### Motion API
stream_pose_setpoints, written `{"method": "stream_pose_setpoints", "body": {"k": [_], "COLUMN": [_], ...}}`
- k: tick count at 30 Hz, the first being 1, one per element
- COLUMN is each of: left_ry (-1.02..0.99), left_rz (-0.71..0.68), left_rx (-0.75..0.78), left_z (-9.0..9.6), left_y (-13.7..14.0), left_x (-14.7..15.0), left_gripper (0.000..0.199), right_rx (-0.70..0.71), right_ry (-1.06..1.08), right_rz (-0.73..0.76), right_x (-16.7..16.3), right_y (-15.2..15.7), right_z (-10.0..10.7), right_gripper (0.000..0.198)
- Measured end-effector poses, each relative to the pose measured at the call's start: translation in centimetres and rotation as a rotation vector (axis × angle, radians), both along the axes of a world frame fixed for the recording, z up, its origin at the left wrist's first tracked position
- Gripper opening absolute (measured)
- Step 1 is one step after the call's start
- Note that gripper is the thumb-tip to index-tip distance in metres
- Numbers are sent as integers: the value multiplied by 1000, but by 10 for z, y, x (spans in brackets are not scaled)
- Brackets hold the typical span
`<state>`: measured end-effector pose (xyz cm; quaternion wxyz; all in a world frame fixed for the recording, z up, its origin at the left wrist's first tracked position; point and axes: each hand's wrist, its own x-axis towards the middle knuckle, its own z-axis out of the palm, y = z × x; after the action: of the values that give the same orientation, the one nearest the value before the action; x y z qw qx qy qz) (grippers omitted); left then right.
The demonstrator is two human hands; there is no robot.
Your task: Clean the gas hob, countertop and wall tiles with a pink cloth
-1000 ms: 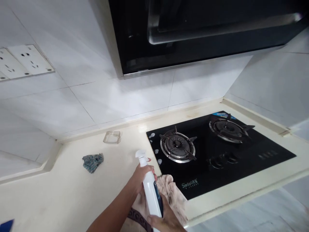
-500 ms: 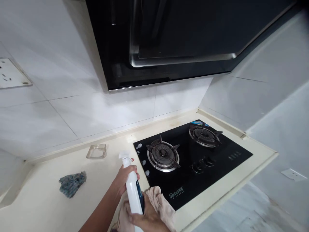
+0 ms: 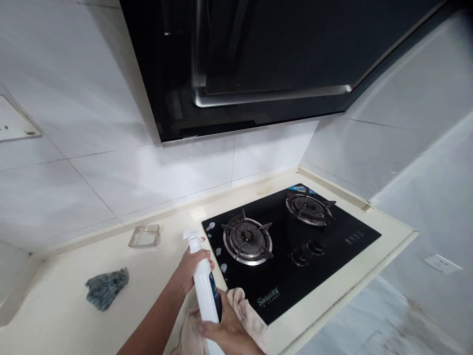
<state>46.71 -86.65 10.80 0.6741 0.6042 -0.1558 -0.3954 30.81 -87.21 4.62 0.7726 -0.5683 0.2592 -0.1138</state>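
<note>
On the cream counter [image 3: 66, 325], a crumpled blue-grey cloth [image 3: 106, 289] lies left of and nearer than a clear rectangular dish [image 3: 145, 236]; a black glass hob [image 3: 283, 251] sits right of both. Between cloth and hob, a white plastic spray bottle [image 3: 206, 296] is above a beige fabric towel [image 3: 244, 308].

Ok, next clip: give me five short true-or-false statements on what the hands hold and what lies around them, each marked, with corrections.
1. The left hand and the right hand are both on the bottle. True.
2. The right hand is at the top of the bottle. False: the left hand is near its top, the right hand lower down.
3. The rag and the dish are both on the counter. True.
4. The rag lies inside the dish. False: the two lie apart.
5. Pale patches show on the hob, along its edge nearest the dish. True.
</note>
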Motion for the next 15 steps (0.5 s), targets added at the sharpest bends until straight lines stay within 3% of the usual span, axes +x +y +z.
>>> {"method": "stream_pose_setpoints", "body": {"k": [8,15], "left_ry": [-43,-71], "left_rz": [-162,-224], "left_rx": [-64,-92], "left_z": [37,58], "left_y": [-53,-152], "left_x": [-13,-28], "left_gripper": [61,61], "right_rx": [-112,-125], "right_ry": [-4,-62], "right_rz": [-82,-174], "right_x": [-11,-25], "right_y": [-42,-128], "right_z": [20,39], "right_gripper": [88,81]}}
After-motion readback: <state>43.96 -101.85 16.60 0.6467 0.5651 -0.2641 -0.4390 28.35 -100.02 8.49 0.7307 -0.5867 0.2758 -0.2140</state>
